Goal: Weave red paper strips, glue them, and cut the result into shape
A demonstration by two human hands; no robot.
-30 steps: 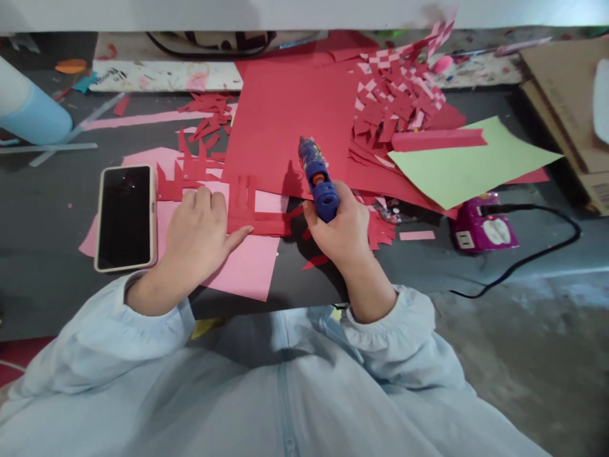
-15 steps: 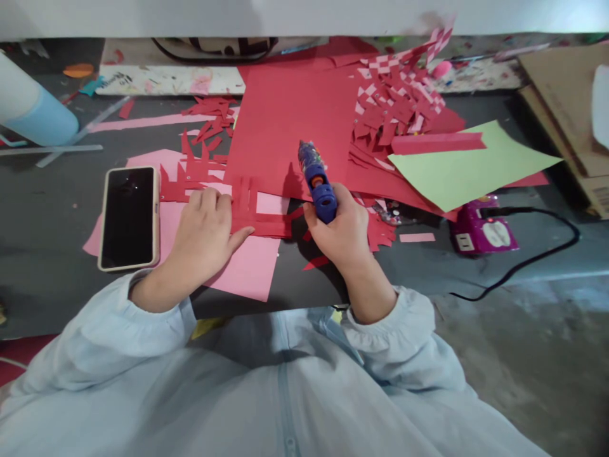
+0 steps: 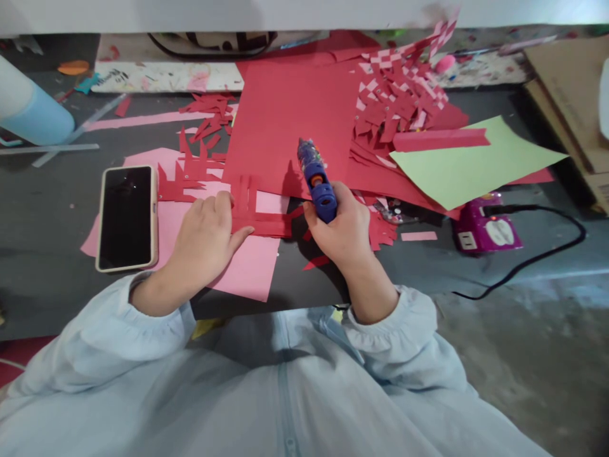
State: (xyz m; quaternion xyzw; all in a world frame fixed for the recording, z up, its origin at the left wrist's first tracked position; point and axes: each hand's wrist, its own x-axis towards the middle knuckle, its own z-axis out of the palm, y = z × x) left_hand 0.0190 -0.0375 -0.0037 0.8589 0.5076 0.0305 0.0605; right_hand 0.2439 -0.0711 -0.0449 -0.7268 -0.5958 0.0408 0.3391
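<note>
In my right hand [image 3: 346,225] is a blue hot glue gun [image 3: 316,172], its nozzle pointing away from me above a large red paper sheet [image 3: 292,114]. My fingers wrap round its body. To the left, my left hand [image 3: 204,231] rests palm down on pink paper [image 3: 252,270], fingers bent and thumb stretched to the right. That thumb touches crossed red paper strips [image 3: 271,226] lying on the pink paper. What lies under the left fingers is hidden. Cut red paper pieces [image 3: 188,174] lie just beyond this hand.
A phone [image 3: 126,219] lies at left, near a bottle of blue liquid [image 3: 38,111] and clear glue sticks [image 3: 66,147]. Woven red-and-pink pieces [image 3: 399,89], green paper [image 3: 476,165], a purple box [image 3: 490,228] with a black cable, and cardboard [image 3: 571,95] are at right.
The view has shifted very slightly. Both hands and the glue gun stay in nearly the same place, with the same hold.
</note>
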